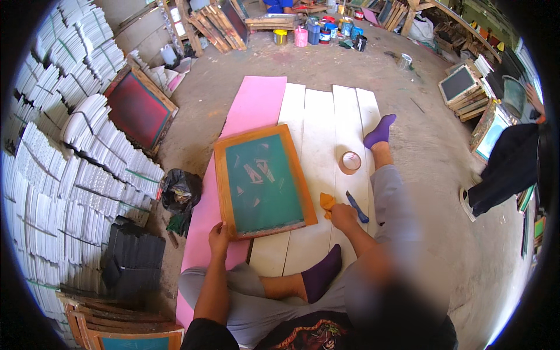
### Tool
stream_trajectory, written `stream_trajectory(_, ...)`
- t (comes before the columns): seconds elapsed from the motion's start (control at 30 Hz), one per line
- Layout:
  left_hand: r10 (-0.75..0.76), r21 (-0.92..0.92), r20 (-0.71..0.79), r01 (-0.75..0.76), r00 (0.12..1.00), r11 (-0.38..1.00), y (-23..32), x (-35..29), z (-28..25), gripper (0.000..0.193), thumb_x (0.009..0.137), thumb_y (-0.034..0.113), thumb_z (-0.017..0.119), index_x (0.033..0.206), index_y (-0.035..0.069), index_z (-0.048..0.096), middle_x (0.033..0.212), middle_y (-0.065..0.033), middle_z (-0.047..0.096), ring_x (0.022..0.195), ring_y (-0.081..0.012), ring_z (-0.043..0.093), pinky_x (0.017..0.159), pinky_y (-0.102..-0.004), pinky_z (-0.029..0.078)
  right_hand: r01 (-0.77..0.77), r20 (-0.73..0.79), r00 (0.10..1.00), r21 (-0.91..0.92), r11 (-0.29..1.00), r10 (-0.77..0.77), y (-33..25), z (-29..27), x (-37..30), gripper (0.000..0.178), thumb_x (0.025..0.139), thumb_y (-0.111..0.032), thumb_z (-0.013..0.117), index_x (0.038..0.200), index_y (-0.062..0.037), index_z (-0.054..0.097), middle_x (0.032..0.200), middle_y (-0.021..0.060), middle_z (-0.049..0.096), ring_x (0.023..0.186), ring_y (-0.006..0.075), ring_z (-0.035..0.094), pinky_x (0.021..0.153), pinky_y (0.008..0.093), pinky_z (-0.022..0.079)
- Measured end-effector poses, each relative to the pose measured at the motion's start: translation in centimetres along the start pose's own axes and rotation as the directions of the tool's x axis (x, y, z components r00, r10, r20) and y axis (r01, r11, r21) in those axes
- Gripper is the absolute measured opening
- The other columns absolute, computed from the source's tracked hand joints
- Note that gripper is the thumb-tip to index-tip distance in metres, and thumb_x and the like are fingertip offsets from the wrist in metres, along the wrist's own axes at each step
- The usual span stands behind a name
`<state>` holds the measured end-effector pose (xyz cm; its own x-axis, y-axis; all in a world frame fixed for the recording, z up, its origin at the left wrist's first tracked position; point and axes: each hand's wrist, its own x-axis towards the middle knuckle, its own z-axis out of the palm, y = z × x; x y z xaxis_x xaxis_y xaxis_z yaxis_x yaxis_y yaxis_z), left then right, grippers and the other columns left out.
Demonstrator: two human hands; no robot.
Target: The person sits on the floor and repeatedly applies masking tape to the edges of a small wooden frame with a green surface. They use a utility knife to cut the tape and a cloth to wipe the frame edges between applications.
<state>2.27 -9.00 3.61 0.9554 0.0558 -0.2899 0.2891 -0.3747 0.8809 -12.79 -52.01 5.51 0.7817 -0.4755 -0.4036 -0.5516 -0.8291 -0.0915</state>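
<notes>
A screen-printing frame (265, 181) lies slightly turned on the boards in front of me, its teal mesh showing pale cut-out shapes inside an orange-brown border. My left hand (219, 239) is closed on the frame's near left corner. To the right of the frame, my right hand (344, 216) pinches a crumpled orange-brown piece (327, 202); whether it is tape or cloth is unclear. Just beside that hand lies a blue cutter knife (357, 207). Farther off, near my purple-socked foot (380, 132), rests a roll of brown tape (350, 162).
White boards (318, 125) and a pink sheet (256, 96) cover the floor under the frame. Bundled white stacks (76, 198) rise at the left, near a black plastic bag (181, 189). Paint containers (321, 35) stand far ahead. At right, a person's dark-clothed leg (504, 172) is near more frames (464, 87).
</notes>
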Motion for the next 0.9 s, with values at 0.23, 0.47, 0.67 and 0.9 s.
stream_trajectory(0.23,-0.14,0.016,0.108,0.139,0.984,0.99,0.7,-0.2,0.3,0.047,0.099,0.031,0.067,0.12,-0.011,0.066,0.111,-0.0164,0.071,0.095,-0.0223,0.066,0.084,-0.0334,0.052,-0.083,-0.197,0.971,0.248,0.965,0.134,3.7,-6.0,5.0,0.029,0.085,-0.024,0.07,0.113,-0.015,0.074,0.114,0.0104,0.074,0.102,0.0324,0.072,0.091,0.0455,0.057)
stream_trajectory(0.47,0.119,0.103,-0.149,-0.104,0.982,0.989,1.5,-0.3,2.2,0.04,0.095,0.028,0.071,0.115,-0.007,0.07,0.111,-0.0184,0.071,0.099,-0.0263,0.066,0.09,-0.0375,0.051,-0.109,-0.447,0.85,0.368,0.923,0.279,6.2,-3.7,11.7,0.032,0.088,-0.022,0.073,0.11,-0.0016,0.066,0.112,0.021,0.067,0.11,0.0387,0.066,0.092,0.0489,0.055)
stream_trajectory(0.67,0.403,0.242,-0.152,-0.361,0.903,0.9,2.2,0.3,1.3,0.043,0.091,0.025,0.074,0.12,-0.005,0.067,0.119,-0.0223,0.068,0.11,-0.0345,0.064,0.1,-0.0414,0.048,0.22,-0.565,0.824,0.405,0.887,0.054,5.0,-6.0,7.3,0.019,0.088,-0.012,0.073,0.102,-0.0007,0.065,0.108,0.0201,0.065,0.108,0.0404,0.064,0.09,0.0485,0.053)
stream_trajectory(0.9,0.516,-0.185,0.154,-0.489,0.842,0.853,15.5,-6.2,8.1,0.043,0.093,0.023,0.076,0.128,0.002,0.065,0.131,-0.0188,0.065,0.123,-0.0287,0.059,0.108,-0.0408,0.042,0.73,-0.744,0.534,0.165,0.663,-0.402,2.5,-17.0,-6.8,0.021,0.082,0.002,0.074,0.101,-0.0023,0.064,0.112,0.0159,0.065,0.109,0.0368,0.062,0.091,0.0437,0.052)
